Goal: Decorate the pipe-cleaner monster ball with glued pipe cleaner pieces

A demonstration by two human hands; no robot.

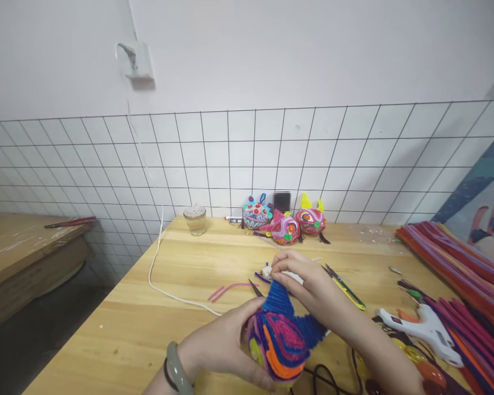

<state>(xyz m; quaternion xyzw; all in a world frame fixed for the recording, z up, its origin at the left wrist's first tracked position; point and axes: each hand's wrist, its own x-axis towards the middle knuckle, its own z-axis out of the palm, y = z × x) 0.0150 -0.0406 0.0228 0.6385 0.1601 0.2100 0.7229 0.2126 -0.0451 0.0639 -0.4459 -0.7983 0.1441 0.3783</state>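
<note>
Cupped below, pinched on top!

And there's your craft ornament (282, 343), left of the glue gun (433, 326): your left hand (226, 341) wraps the rounded body, your right hand (301, 273) pinches the tip of its upper blue peak (277, 299). Looks light, fuzzy, more grippy than slippery; that body should suit your palm, while the peaks might bend under a hard squeeze. And what colour! Ribbed blue peaks, magenta-and-blue coils, a bold orange band, a yellow-green patch away from the glue gun.
</note>
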